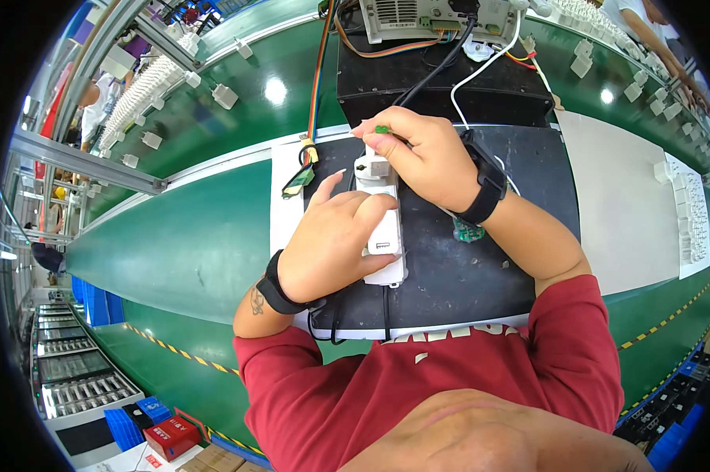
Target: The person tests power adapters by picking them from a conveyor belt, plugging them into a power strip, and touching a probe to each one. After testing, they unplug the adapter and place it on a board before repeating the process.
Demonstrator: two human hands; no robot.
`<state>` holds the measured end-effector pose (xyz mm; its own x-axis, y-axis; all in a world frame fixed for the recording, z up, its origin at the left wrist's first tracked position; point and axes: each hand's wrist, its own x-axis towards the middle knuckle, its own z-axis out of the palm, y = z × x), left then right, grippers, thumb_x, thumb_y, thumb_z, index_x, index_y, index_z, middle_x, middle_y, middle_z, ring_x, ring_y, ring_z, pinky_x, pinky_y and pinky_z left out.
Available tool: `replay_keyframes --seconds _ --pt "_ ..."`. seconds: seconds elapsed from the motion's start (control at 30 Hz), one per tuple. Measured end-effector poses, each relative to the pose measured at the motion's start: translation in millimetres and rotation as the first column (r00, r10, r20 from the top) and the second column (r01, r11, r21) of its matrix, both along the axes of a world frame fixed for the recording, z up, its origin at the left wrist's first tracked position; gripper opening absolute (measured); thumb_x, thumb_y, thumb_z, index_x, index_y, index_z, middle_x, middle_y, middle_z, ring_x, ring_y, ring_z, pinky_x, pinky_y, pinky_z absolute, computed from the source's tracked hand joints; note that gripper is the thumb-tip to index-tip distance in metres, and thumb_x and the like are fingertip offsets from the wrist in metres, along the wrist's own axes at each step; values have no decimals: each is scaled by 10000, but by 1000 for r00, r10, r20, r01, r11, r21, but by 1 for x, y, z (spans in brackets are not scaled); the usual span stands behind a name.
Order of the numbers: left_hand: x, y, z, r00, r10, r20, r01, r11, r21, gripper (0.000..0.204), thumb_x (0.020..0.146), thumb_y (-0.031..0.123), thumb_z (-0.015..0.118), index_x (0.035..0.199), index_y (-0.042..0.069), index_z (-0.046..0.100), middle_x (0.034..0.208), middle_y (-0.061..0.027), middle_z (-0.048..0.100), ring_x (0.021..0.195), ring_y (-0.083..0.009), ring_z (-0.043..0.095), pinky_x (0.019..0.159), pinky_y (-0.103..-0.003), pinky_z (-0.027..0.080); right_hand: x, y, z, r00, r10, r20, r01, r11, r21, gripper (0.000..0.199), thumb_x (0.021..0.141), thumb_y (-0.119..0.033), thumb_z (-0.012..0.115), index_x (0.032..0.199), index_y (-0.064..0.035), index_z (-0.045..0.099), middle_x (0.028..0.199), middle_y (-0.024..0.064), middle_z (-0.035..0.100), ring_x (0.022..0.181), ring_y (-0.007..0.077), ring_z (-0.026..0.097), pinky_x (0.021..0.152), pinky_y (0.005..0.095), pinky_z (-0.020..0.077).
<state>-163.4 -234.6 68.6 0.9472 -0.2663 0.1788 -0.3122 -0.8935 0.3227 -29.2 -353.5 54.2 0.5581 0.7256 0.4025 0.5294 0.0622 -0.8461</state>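
Gripping a white boxy plastic charger point(382, 228) between thumb and forefinger is my left hand point(329, 240); my right hand point(430, 157), fingertips closed, pinches a small green-ended piece point(382, 129).

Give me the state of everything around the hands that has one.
Left hand: thumb and finger closed around the white charger.
White charger: port facing up, nothing plugged into it.
Right hand: fingertips pinched on a green piece.
Green piece: mostly hidden.
Black cord: plugged into the white machine.
Right wristband: fastened.
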Motion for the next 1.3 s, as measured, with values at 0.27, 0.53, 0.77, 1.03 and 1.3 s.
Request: replay_keyframes --seconds 0.27,0.53,0.77,1.03,1.3 --pt "2 -6 4 998 13 61 -16 998 53 481 582 161 746 990 93 499 814 -61 571 856 -247 575 960 -515 285 -1 1 -19 922 -75 380 6 983 181 88 795 -47 561 873 -8 569 1010 119 618 1049 314 546 802 346 469" --pt "-26 5 39 934 293 204 -182 882 -436 694 507 147 824 1077 19 449 954 -105 596 884 -241 584 937 -431 352 17 -1 -10 931 108 348 -102 994 -33 191 776 -177 578 922 -57 609 1254 153 466 1182 326 407 965 387 333" --pt "68 112 28 626 680 382 -761 640 108 609 599 434 746 970 24 491 792 -119 637 764 -309 617 805 -413 426 22 -65 31 925 20 380 -33 999 26 306 769 -137 606 1062 -52 591 1322 165 379 1097 294 486 905 346 394" --pt "184 200 -67 582 692 426 -715 188 673 161 809 203 500 830 215 659 964 -9 573 1026 -220 479 1007 -625 108 229 -139 -11 601 -799 4 799 601 -11 255 808 -149 579 996 23 604 909 85 636 860 128 573 771 234 436" --pt "213 226 -94 736 500 456 -632 266 728 204 820 176 455 917 212 631 1174 -8 502 1215 -223 339 1036 -585 64 351 -110 -94 595 -782 185 789 525 -319 546 741 -435 632 1038 22 592 928 165 635 855 233 606 765 320 449"
